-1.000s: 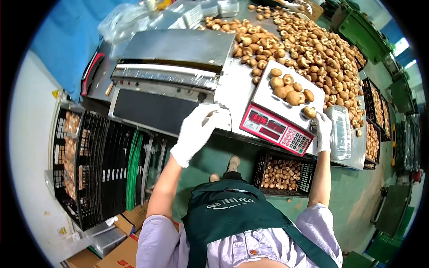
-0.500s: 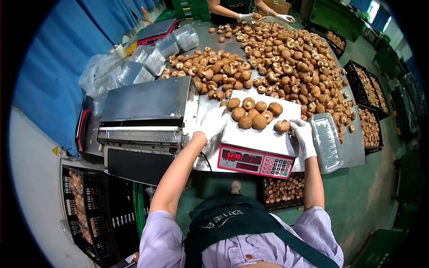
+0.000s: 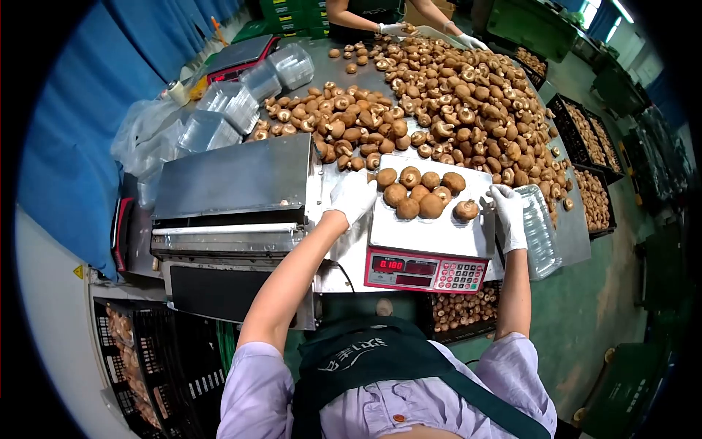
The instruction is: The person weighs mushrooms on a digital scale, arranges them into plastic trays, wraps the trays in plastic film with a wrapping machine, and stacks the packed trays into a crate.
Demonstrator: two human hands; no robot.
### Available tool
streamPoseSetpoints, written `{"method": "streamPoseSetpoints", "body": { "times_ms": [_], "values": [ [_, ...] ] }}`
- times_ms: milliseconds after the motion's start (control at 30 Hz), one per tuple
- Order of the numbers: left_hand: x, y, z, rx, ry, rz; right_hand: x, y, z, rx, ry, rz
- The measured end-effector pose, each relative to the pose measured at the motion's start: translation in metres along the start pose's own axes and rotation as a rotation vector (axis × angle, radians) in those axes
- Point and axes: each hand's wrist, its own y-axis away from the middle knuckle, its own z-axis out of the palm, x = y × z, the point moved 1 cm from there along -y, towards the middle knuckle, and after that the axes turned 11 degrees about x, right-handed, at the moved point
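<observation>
I'm watching the worn camera's feed, and here's the red-and-white digital scale with a flat square platform (image 3: 431,238), right in front of the person! On it sits a cluster of round, brown-capped mushrooms (image 3: 419,193), packed close, and a lone brown mushroom with a pale cracked top (image 3: 466,211) lies to their right, near the platform's edge. The red display (image 3: 389,265) reads 0.180.

Now the hands: the white-gloved left hand (image 3: 352,197) is at the platform's left edge, fingers bunched; I can't tell from here whether it grips anything. Over on the other side, the white-gloved right hand (image 3: 510,218) has its fingers bent just beside the lone mushroom, apart from it, and I can't make out whether they're closed on something. Just beyond it lie clear, ribbed plastic trays (image 3: 537,234).

Left of the scale, a boxy grey metal machine (image 3: 234,175); behind, a broad heap of brown mushrooms (image 3: 475,95). Across the table, a co-worker's white-gloved hand (image 3: 393,29) is at the heap's far edge!
</observation>
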Motion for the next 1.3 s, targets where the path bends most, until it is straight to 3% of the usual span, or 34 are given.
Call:
{"method": "streamPoseSetpoints", "body": {
  "times_ms": [133,367,633,767,833,867,900,967,1133,1200,1267,1300],
  "values": [
    [-0.01,-0.004,0.003,-0.062,-0.004,0.026,-0.005,0.01,0.001,0.063,-0.012,0.035],
    [-0.008,0.002,0.004,-0.186,0.066,-0.016,0.007,0.0,0.019,0.036,0.278,-0.004],
    [-0.007,0.004,0.022,-0.062,0.212,-0.125,-0.003,0.007,0.021,-0.057,0.353,-0.137],
    [-0.026,0.003,-0.006,0.008,0.241,-0.099,-0.018,0.005,0.036,-0.077,0.266,-0.119],
    [-0.048,0.001,-0.027,0.107,0.23,-0.113,-0.048,0.014,0.045,-0.104,0.178,-0.184],
    [-0.058,0.003,-0.048,0.147,0.253,-0.09,-0.086,0.033,0.05,-0.125,0.13,-0.119],
    [-0.066,0.008,-0.077,0.073,0.393,-0.188,-0.108,0.045,0.059,-0.129,0.132,-0.135],
    [-0.108,0.005,-0.103,0.175,0.341,-0.088,-0.148,0.071,0.082,-0.149,0.076,-0.163],
    [-0.222,0.005,-0.17,0.199,0.257,-0.128,-0.219,0.131,0.179,-0.219,0.089,-0.323],
    [-0.272,0.009,-0.194,0.229,0.123,-0.104,-0.24,0.149,0.228,-0.287,0.152,-0.269],
    [-0.321,0.01,-0.21,0.202,0.214,-0.214,-0.23,0.145,0.29,-0.302,0.19,-0.44],
    [-0.34,0.01,-0.218,0.194,0.158,-0.252,-0.232,0.152,0.312,-0.306,0.213,-0.411]
  ]
}}
